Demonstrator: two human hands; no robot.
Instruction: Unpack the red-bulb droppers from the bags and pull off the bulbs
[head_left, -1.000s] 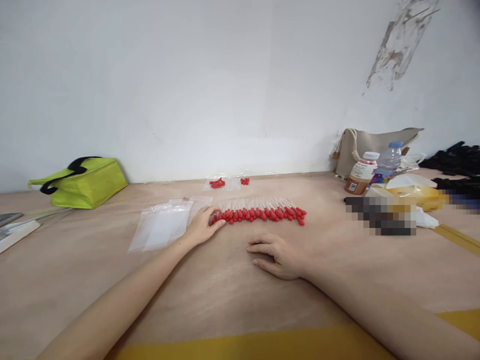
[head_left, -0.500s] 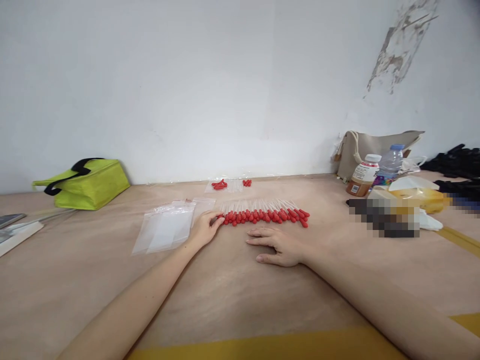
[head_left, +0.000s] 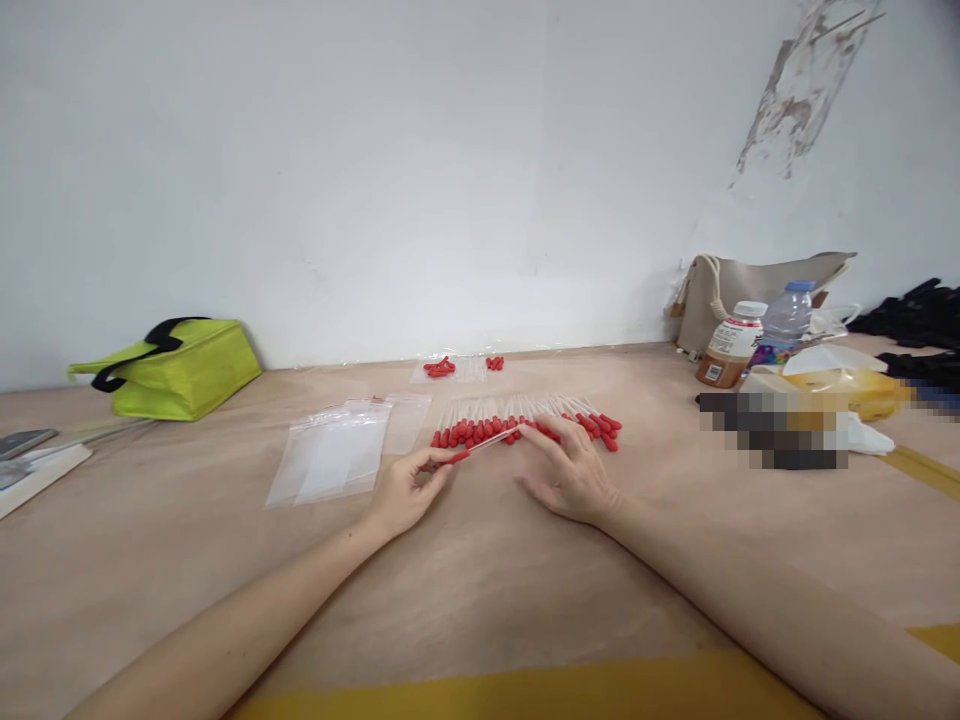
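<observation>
A thin white stick with a red end is pinched between the thumb and fingers of my left hand. Its pale stem slants up to the right, and the far tip meets the index fingertip of my right hand. That right hand has its thumb and fingers apart, and it covers part of a row of similar red-ended sticks. The row lies on the brown table covering with red ends toward me. Flat clear zip bags lie left of the row, near my left hand.
Near the wall lies a clear bag with red-ended sticks. A lime-green bag stands at left. On the right are a drink bottle, a blue-capped bottle, a beige bag and a yellow packet.
My left hand has drawn one stick from the row's left end toward me. My right hand has moved up over the row, its index finger now at the stick's tip.
</observation>
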